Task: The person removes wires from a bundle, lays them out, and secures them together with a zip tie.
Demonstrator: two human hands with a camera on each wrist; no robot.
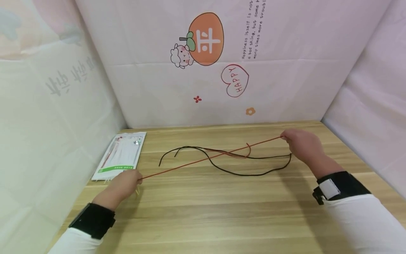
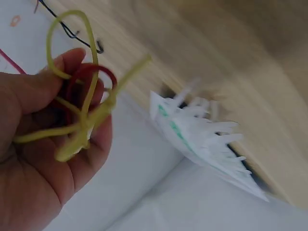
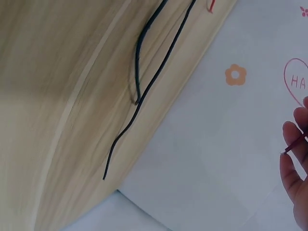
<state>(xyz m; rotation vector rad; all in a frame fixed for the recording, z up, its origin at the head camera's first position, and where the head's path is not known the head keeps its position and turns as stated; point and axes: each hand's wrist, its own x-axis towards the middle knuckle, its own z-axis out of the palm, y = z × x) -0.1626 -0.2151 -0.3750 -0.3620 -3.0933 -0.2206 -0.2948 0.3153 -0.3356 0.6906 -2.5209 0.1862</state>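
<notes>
A red cord (image 1: 190,163) stretches between the hands above the table, slanting up to the right. My left hand (image 1: 125,183) pinches its near end. In the left wrist view, curled fingers also hold a looped, knotted yellow cord (image 2: 96,115) and a loop of the red cord (image 2: 101,68). At the far right, my right hand (image 1: 302,144) pinches the other end between fingertips and thumb, seen at the edge of the right wrist view. Black cord (image 1: 236,173) lies in long curves on the table below. Another red piece (image 1: 250,151) curls beside the black cord.
On the left of the wooden table (image 1: 206,218) lies a white packet (image 1: 118,155) with a green band, next to the left hand. White strips (image 2: 226,138) stick out of it. White printed cloth (image 1: 152,91) walls the back and both sides.
</notes>
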